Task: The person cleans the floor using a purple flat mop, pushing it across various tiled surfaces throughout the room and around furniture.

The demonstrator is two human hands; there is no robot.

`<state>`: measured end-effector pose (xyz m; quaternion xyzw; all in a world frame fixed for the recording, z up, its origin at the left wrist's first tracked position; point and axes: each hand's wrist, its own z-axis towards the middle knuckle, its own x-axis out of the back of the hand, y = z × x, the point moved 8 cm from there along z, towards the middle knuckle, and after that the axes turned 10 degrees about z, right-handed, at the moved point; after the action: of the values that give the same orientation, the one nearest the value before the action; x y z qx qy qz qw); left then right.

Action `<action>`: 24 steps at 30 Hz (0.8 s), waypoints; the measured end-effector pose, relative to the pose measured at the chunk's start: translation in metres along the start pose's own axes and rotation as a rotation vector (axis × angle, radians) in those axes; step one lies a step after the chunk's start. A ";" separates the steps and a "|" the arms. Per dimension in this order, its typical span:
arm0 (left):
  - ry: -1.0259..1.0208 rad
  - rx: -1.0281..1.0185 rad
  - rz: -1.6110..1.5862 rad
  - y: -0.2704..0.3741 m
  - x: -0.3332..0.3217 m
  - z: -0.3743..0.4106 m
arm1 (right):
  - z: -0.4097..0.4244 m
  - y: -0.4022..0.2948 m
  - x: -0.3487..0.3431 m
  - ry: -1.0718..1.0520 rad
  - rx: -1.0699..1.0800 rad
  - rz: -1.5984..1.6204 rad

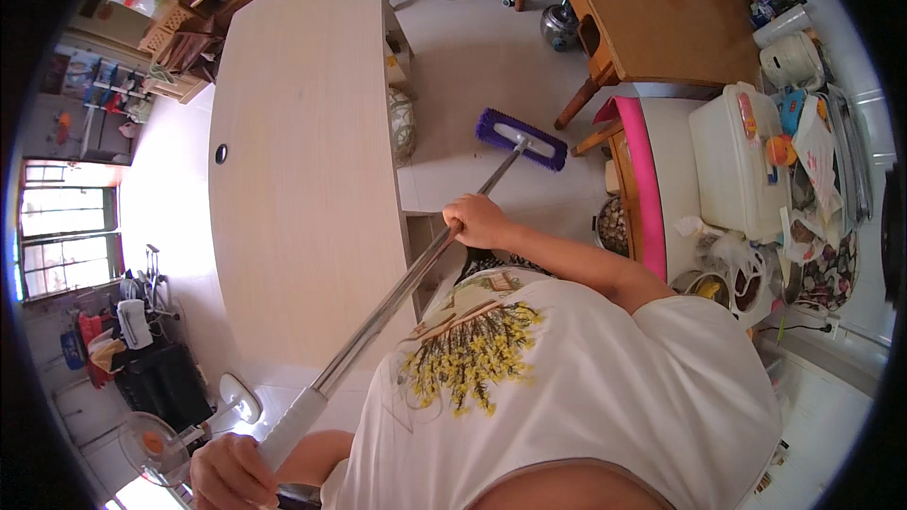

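Observation:
A flat mop with a purple shaggy head (489,129) rests on the tiled floor, between a pale wooden desk and a brown wooden table. Its shiny metal pole (386,304) slants across my front from lower left to upper right. My right hand (476,219) is closed around the lower part of the pole, near the desk's edge. Down at the lower left, my left hand (234,473) grips the upper end of the pole by its white handle sleeve (292,425). The fingers of my left hand partly hide that end.
The pale desk (305,156) fills the left; the brown table (673,7) stands at upper right. A metal pot (560,25) sits by its leg. A pink-edged table (645,184) bears a white storage box (740,159). A standing fan (152,443) is lower left.

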<state>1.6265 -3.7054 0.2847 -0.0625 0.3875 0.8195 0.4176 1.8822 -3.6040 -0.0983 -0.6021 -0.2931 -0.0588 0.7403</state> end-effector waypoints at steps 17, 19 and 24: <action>0.403 0.167 0.655 -0.275 0.045 0.196 | 0.263 0.184 0.228 0.249 0.125 0.002; 0.406 0.194 0.685 -0.309 0.046 0.227 | 0.304 0.204 0.259 0.251 0.144 -0.004; 0.385 0.254 0.729 -0.408 0.082 0.291 | 0.384 0.264 0.345 0.266 0.034 -0.103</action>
<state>1.9370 -3.3099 0.2135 -0.0212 0.5530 0.8325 0.0252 2.1422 -3.0864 -0.1105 -0.5606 -0.2239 -0.1712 0.7786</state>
